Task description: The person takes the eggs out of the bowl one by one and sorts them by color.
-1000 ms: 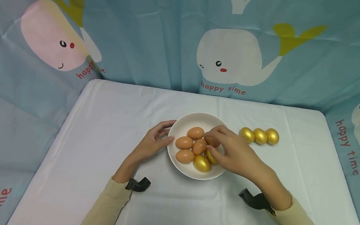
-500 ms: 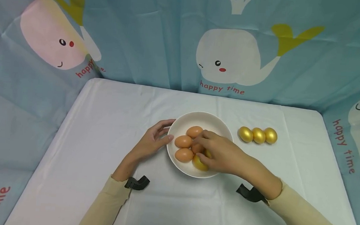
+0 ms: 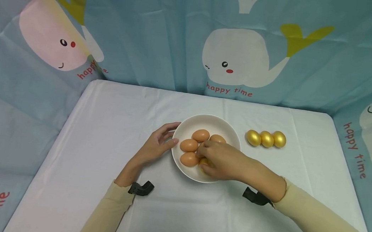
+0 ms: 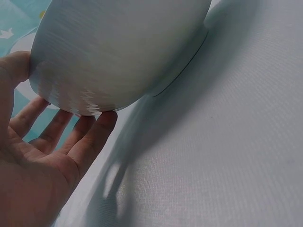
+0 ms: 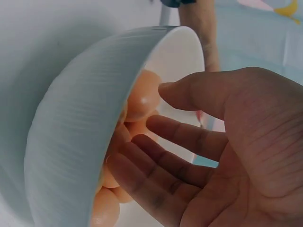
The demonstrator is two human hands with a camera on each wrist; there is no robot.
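Note:
A white bowl (image 3: 209,120) holds brown eggs (image 3: 188,145) and gold. My left hand (image 3: 154,144) holds its left side, thumb over the rim and fingers against the outer wall. The left wrist view shows those fingertips (image 4: 109,118) on the bowl's underside. Inside the bowl, my right hand (image 3: 224,161) has thumb and fingers around a golden egg (image 3: 205,162), which it partly hides. Seen from the right wrist, my right hand's fingers (image 5: 151,175) reach past the rim over brown eggs (image 5: 144,94).
Three golden eggs (image 3: 266,139) lie in a row on the white tablecloth (image 3: 125,116), right of the bowl. Behind the table hangs a blue curtain (image 3: 165,40) printed with whales. Black straps (image 3: 141,188) sit at both wrists.
My right hand has moved left and toward the near side of the bowl, from beside a brown egg to a golden one. My left hand stays on the rim.

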